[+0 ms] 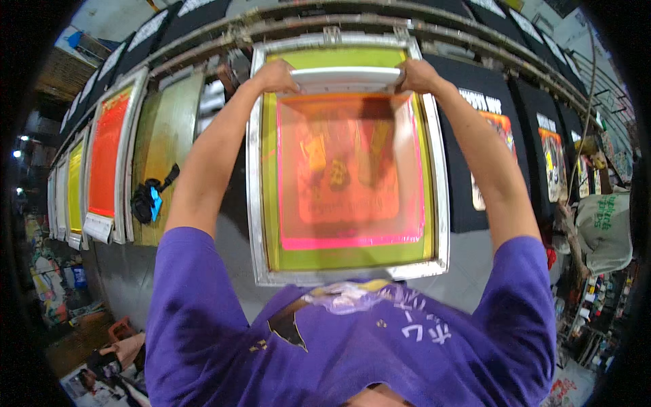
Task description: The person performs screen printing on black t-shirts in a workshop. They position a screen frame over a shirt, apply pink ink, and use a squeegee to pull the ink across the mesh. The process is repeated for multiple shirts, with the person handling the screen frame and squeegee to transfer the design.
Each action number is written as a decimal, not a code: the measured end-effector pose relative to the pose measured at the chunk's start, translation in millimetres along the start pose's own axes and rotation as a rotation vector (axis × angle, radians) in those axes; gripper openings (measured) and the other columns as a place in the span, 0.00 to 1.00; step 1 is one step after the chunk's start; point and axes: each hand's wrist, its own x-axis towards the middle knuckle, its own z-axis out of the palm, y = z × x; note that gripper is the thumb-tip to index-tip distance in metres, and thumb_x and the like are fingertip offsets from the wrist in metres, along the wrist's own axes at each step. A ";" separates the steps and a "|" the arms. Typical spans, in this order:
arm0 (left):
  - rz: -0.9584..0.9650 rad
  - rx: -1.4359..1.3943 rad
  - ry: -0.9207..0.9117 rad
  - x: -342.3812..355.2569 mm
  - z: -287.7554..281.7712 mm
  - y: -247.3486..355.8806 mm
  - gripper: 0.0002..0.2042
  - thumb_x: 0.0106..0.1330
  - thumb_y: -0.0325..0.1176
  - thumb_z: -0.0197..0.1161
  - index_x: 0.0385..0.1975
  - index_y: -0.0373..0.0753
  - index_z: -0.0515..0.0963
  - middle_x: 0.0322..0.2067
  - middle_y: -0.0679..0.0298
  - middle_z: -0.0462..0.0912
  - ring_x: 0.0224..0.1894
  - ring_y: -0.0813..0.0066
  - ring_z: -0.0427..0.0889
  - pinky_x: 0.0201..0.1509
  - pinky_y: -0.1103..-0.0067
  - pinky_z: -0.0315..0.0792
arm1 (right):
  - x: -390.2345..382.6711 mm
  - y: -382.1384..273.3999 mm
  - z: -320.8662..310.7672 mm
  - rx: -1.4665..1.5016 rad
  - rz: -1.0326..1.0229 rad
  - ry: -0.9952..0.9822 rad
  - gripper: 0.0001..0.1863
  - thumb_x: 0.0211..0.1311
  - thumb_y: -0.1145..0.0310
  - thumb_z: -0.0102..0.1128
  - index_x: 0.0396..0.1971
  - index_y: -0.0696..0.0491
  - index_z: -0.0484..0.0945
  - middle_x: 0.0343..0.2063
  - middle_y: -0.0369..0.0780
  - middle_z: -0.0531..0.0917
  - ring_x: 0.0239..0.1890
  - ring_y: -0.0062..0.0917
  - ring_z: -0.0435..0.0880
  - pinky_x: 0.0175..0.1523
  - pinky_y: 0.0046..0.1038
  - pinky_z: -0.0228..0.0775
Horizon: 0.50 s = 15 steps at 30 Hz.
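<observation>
Floor (129, 278), metal-framed mesh (346, 261), straight bar (347, 77)

"What colour is your screen frame (254, 169)?"
"Silver, around lime mesh (312, 261) and your pink-edged orange panel (339, 176)."
"And left of that frame?"
"A red-orange screen (110, 156); below the frame, your purple, white-lettered shirt (352, 339)"

1. Purple short-sleeved cloth T-shirt (352, 359), with plain left sleeve (194, 281) and right sleeve (519, 292).
2. Black pointed print (288, 328) edged in gold; small gold marks (258, 345) beside it.
3. White angular lettering (439, 334) toward the right sleeve.
4. Bare left hand (277, 76), bare right hand (420, 76).
</observation>
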 end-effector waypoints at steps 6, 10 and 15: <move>-0.010 -0.091 -0.005 -63.8 -39.5 25.6 0.22 0.45 0.52 0.75 0.35 0.42 0.87 0.30 0.52 0.87 0.35 0.54 0.87 0.41 0.64 0.79 | -76.2 -36.3 -39.3 0.021 -0.019 0.055 0.21 0.38 0.60 0.79 0.33 0.54 0.86 0.31 0.49 0.87 0.36 0.46 0.86 0.45 0.42 0.76; -0.058 -0.225 0.202 -224.2 13.3 104.3 0.27 0.49 0.54 0.74 0.48 0.46 0.83 0.44 0.55 0.84 0.47 0.53 0.83 0.52 0.60 0.77 | -230.7 -92.3 4.2 0.020 -0.241 0.313 0.22 0.45 0.67 0.74 0.45 0.48 0.85 0.33 0.42 0.84 0.42 0.39 0.81 0.57 0.44 0.65; 0.028 -0.281 0.344 -359.3 82.7 198.3 0.25 0.37 0.25 0.68 0.42 0.46 0.81 0.43 0.69 0.81 0.47 0.63 0.77 0.50 0.66 0.72 | -374.8 -167.3 61.9 0.029 -0.129 0.318 0.20 0.49 0.74 0.63 0.46 0.46 0.84 0.38 0.34 0.82 0.46 0.32 0.79 0.66 0.44 0.63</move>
